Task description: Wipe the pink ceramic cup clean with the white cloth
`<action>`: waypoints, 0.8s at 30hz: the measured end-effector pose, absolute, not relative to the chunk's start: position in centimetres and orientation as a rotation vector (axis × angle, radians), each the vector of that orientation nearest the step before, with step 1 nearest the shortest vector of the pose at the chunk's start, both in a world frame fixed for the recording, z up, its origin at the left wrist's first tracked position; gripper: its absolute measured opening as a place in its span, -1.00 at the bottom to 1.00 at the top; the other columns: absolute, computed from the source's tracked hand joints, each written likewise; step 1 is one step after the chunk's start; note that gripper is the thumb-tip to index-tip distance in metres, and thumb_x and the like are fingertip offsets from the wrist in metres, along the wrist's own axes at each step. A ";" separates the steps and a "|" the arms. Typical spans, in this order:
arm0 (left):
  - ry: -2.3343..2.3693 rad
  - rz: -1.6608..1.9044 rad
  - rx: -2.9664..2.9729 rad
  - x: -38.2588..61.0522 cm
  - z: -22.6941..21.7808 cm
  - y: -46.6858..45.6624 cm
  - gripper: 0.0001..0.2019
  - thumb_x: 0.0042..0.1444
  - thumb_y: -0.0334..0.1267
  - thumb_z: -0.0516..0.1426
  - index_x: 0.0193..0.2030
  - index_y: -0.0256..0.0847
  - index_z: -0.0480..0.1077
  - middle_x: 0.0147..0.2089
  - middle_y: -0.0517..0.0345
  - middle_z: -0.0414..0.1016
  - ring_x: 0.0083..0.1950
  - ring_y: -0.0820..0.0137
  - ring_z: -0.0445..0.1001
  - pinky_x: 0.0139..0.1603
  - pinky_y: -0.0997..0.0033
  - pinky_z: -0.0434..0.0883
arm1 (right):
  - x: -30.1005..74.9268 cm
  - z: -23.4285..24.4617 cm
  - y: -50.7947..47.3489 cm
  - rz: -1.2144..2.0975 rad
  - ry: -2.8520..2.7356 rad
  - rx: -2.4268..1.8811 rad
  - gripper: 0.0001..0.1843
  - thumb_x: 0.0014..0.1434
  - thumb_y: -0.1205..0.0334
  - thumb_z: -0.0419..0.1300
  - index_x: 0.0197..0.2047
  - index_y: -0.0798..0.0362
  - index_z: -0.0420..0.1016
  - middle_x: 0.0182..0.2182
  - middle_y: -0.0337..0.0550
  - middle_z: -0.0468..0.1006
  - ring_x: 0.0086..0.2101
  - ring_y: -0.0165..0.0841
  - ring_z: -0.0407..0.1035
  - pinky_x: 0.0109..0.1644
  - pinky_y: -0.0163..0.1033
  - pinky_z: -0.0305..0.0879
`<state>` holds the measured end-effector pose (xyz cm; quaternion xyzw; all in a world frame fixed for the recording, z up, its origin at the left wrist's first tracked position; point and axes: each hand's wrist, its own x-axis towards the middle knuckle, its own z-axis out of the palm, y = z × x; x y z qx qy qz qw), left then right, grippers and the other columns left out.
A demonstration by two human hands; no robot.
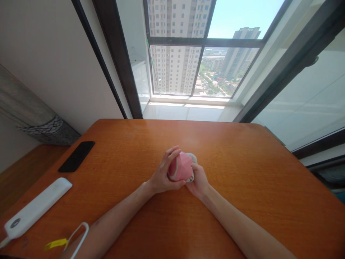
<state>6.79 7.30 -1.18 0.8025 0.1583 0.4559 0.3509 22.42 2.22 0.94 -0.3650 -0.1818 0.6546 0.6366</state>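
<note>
Head view, hands at centre of wooden surface. L hand & R hand together, both clamped on pink faceted object, held just above surface, not resting on it. L fingers curl over obj's top-left; R hand cups its lower right side. Pale grey piece shows behind obj at upper right, pressed against it; w/ R hand close below. Whether attached: can't tell. Forearms run in from lower corners, well apart at elbows. Left of hands, on surface: black phone, face down or up unclear, near far-left edge; long white bar lying diagonally; white loop w/ yellow tag beside L forearm. Window beyond far edge.
</note>
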 end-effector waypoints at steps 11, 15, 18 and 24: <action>0.330 1.043 1.545 6.6 -2.0 6.9 -0.07 0.22 0.39 0.21 0.56 -0.04 0.07 0.38 -0.14 0.38 0.27 -0.01 0.49 0.36 -0.05 0.40 | 22.8 0.7 0.2 0.705 -1.342 -1.028 -0.83 0.21 0.17 0.28 -0.43 -0.07 0.52 -0.51 -0.26 0.52 -0.47 -0.31 0.31 -0.29 -0.17 0.33; 0.266 0.875 1.337 6.3 -1.9 6.8 -0.09 0.25 0.45 0.10 0.55 -0.08 0.10 0.30 -0.17 0.52 0.21 -0.03 0.58 0.28 -0.08 0.48 | 22.9 0.1 -0.2 0.509 -1.510 -0.963 -0.84 0.16 0.20 0.31 -0.46 -0.11 0.52 -0.50 -0.22 0.56 -0.44 -0.26 0.37 -0.26 -0.13 0.35; 0.337 0.872 1.413 6.0 -1.7 6.9 -0.10 0.31 0.46 0.04 0.59 -0.07 0.09 0.36 -0.19 0.50 0.29 -0.05 0.54 0.36 -0.11 0.44 | 22.4 0.3 -0.4 0.628 -1.373 -1.035 -0.82 0.18 0.21 0.28 -0.48 -0.08 0.49 -0.54 -0.26 0.50 -0.49 -0.31 0.31 -0.32 -0.17 0.31; 0.363 0.921 1.624 6.1 -1.5 6.9 0.17 0.14 0.50 0.22 0.68 0.01 -0.19 0.63 -0.21 0.09 0.56 -0.17 0.24 0.59 -0.22 0.19 | 21.6 1.7 1.0 1.139 -0.678 -0.954 -0.92 0.04 0.22 0.34 -0.42 -0.01 0.51 -0.52 -0.35 0.44 -0.52 -0.45 0.19 -0.47 -0.35 0.21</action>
